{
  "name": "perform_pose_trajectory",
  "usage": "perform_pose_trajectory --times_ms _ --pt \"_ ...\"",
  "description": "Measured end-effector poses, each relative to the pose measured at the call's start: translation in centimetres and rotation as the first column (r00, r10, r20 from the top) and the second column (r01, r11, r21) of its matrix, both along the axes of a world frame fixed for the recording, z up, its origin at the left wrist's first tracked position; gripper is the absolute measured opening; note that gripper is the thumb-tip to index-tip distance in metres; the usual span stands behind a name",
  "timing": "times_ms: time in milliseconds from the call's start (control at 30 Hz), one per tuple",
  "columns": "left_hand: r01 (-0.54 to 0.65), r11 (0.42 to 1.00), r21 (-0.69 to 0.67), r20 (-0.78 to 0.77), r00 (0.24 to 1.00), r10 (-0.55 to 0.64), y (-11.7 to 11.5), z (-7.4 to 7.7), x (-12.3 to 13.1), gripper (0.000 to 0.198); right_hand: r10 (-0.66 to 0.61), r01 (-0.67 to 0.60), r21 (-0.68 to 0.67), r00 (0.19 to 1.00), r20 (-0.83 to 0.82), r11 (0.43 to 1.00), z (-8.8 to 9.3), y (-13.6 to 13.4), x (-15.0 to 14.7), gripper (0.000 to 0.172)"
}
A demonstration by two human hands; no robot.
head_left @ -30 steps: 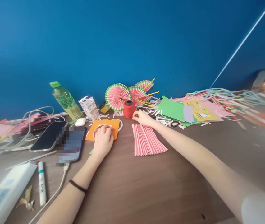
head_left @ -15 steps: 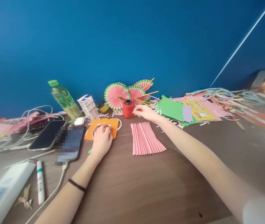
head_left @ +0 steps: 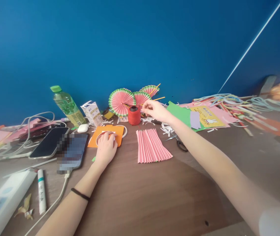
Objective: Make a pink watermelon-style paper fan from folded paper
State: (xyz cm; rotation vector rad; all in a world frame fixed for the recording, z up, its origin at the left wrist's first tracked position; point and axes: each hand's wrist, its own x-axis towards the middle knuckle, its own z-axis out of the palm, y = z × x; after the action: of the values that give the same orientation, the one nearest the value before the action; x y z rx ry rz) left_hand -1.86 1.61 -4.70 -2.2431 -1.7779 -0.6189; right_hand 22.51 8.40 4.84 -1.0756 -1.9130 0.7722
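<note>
Blue wall seen behind, brown counter below. Left hand is laid over orange paper and a white ring, left of centre; fingers bent and close together, grip cannot be told. Right hand is held beside the red thread spool, centre of frame; fingers curled toward thumb, whether thread is pinched cannot be told. Pleated pink paper is laid just below centre, scissors partly hidden by right forearm.
</note>
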Motion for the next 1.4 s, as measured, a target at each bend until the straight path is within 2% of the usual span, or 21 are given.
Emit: perform_pose_trajectory --times_ms 167,367,500,600,633,700,733,800,867,900,933,967,1033,1067,1133,1200,1233,1267,1300,1333,1400 --pt "0.002 1.0 0.027 -0.012 1.0 -0.002 0.1 -0.1 0.0 0.03 0.021 -0.02 -0.026 1.0 0.008 0.999 0.9 -1.3 0.6 0.01" --pt "0.051 0.997 0.052 -0.001 0.999 -0.051 -0.1 0.2 0.0 0.03 0.046 -0.055 -0.128 0.996 -0.076 0.99 1.3 -2.4 1.2 0.011" --pt "0.112 0.993 -0.029 0.076 0.991 -0.109 -0.2 1.5 1.2 0.026 0.065 -0.106 -0.2 0.978 -0.2 0.974 1.0 -2.4 1.2 0.013" --pt "0.253 0.958 -0.134 0.24 0.946 -0.217 0.6 2.9 3.1 0.027 0.078 -0.16 -0.25 0.948 -0.309 0.955 0.6 -2.1 0.8 0.014" --pt "0.293 0.941 -0.168 0.337 0.914 -0.224 0.9 3.4 3.8 0.027 0.077 -0.176 -0.263 0.934 -0.348 0.949 0.4 -2.1 0.7 0.014" --pt "0.331 0.903 -0.272 0.552 0.823 -0.135 1.7 4.2 5.4 0.027 0.079 -0.213 -0.276 0.901 -0.426 0.937 0.1 -2.0 0.3 0.014" --pt "0.379 0.865 -0.328 0.669 0.74 -0.071 2.0 4.5 6.1 0.028 0.084 -0.234 -0.279 0.884 -0.461 0.932 0.0 -2.1 0.1 0.014" --pt "0.525 0.774 -0.353 0.863 0.502 0.054 2.3 4.7 7.4 0.031 0.085 -0.262 -0.288 0.857 -0.507 0.921 -0.2 -2.2 -0.2 0.014" --pt "0.674 0.672 -0.307 0.942 0.314 0.116 2.1 4.8 8.2 0.032 0.068 -0.269 -0.306 0.842 -0.535 0.913 -0.5 -2.4 -0.4 0.013" --pt "0.735 0.614 -0.287 0.957 0.245 0.155 1.8 4.8 8.5 0.033 0.058 -0.268 -0.314 0.836 -0.546 0.911 -0.6 -2.5 -0.5 0.013" --pt "0.784 0.557 -0.272 0.961 0.196 0.194 1.5 4.8 8.7 0.032 0.05 -0.269 -0.319 0.83 -0.556 0.909 -0.8 -2.6 -0.5 0.013" --pt "0.81 0.525 -0.261 0.961 0.166 0.222 1.1 4.9 8.7 0.03 0.048 -0.272 -0.319 0.823 -0.566 0.908 -1.0 -2.6 -0.6 0.013" --pt "0.838 0.466 -0.285 0.952 0.192 0.238 0.4 5.1 8.7 0.026 0.051 -0.284 -0.318 0.813 -0.579 0.905 -1.2 -2.6 -0.5 0.013" --pt "0.838 0.438 -0.326 0.943 0.251 0.22 0.1 5.2 8.5 0.025 0.048 -0.284 -0.318 0.809 -0.586 0.905 -1.3 -2.5 -0.4 0.014" --pt "0.811 0.376 -0.449 0.892 0.433 0.131 -0.1 5.5 7.8 0.024 0.023 -0.263 -0.314 0.798 -0.602 0.912 -1.4 -2.3 -0.3 0.014" --pt "0.739 0.348 -0.576 0.79 0.614 0.003 0.1 5.8 6.5 0.027 -0.015 -0.222 -0.307 0.788 -0.616 0.925 -1.5 -1.9 0.0 0.014" --pt "0.682 0.373 -0.63 0.717 0.694 -0.058 0.3 5.9 5.7 0.03 -0.029 -0.206 -0.303 0.783 -0.622 0.931 -1.5 -1.7 0.2 0.014" --pt "0.578 0.441 -0.686 0.598 0.794 -0.109 0.7 6.0 4.8 0.028 -0.035 -0.198 -0.3 0.779 -0.626 0.933 -1.6 -1.6 0.3 0.015" --pt "0.44 0.539 -0.719 0.442 0.887 -0.134 1.1 6.1 3.7 0.024 -0.035 -0.199 -0.3 0.779 -0.626 0.933 -1.7 -1.4 0.5 0.014" --pt "0.371 0.596 -0.712 0.384 0.916 -0.111 1.6 6.2 2.6 0.021 -0.028 -0.207 -0.302 0.783 -0.622 0.931 -1.7 -1.3 0.7 0.014" --pt "0.273 0.664 -0.696 0.323 0.945 -0.05 2.4 6.5 0.6 0.019 -0.001 -0.234 -0.313 0.799 -0.601 0.921 -1.8 -1.3 1.0 0.013"
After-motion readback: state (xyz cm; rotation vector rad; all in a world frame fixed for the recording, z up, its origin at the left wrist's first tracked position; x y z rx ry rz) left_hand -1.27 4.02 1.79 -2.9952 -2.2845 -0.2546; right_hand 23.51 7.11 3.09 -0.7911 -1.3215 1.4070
